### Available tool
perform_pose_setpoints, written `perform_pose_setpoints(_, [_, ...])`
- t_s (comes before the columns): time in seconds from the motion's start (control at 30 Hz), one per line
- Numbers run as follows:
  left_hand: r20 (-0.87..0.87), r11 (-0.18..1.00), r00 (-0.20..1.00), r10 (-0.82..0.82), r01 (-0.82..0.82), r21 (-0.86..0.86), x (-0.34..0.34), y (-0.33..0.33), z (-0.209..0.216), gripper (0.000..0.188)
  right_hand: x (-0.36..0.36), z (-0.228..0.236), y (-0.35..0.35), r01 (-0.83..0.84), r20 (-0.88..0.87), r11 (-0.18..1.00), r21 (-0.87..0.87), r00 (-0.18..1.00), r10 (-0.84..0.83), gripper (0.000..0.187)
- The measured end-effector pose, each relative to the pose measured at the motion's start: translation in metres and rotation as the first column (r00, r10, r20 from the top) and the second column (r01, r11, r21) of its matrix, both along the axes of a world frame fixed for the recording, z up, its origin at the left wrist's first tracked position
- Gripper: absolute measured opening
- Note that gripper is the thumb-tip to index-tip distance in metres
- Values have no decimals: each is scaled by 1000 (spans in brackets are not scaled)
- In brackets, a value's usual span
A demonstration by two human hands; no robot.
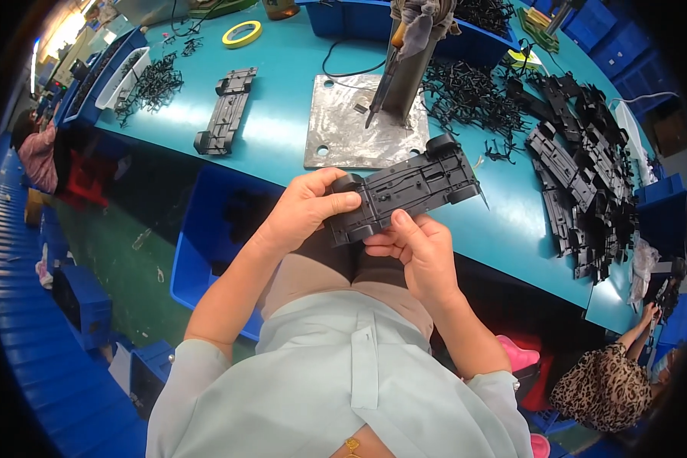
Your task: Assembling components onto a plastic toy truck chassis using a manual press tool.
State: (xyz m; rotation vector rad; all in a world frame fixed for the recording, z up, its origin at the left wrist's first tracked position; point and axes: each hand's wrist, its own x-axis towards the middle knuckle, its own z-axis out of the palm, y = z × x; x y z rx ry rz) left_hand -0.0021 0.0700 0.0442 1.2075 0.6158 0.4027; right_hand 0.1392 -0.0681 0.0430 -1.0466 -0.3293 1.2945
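Observation:
A black plastic toy car chassis (416, 187) is held between both hands, tilted over the table's front edge. My left hand (311, 204) grips its left end, with the thumb on the upper face beside a wheel arch. My right hand (420, 248) pinches the near long edge, thumb on top and fingers curled beneath. Just beyond the chassis stands an upright soldering-type tool with a pointed tip (370, 118), mounted over a scuffed metal plate (336, 145). Another black chassis (227, 111) lies alone on the table to the left.
On the green table (282, 99), piled chassis (588, 175) fill the right side. Small black parts (473, 95) lie heaped behind the plate, others (156, 84) at far left. Yellow tape (242, 34) sits at the back. A blue bin (206, 237) stands below. Co-workers sit at both sides.

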Motion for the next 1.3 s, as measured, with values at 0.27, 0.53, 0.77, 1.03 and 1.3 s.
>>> perform_pose_setpoints(0.27, [6, 996, 1000, 5, -4, -89, 8, 16, 2, 22, 11, -6, 19, -33, -25, 999, 37, 999, 34, 27])
perform_pose_setpoints(0.53, [77, 985, 996, 53, -39, -168, 16, 46, -9, 23, 19, -3, 39, -44, -18, 999, -3, 999, 44, 28])
perform_pose_setpoints(0.77, [-17, 964, 981, 192, -192, -182, 28, 61, -10, 17, 24, -2, 62, -11, -30, 1000, 2, 999, 11, 28])
perform_pose_setpoints(1.03, [-12, 949, 962, 274, -272, -159, 36, 65, -5, 20, 23, 0, 76, 32, -23, 999, 4, 999, -32, 28])
perform_pose_setpoints(1.3, [-26, 953, 961, 276, -277, -121, 41, 79, -1, 20, 21, 8, 84, 63, -57, 998, 16, 996, -62, 29])
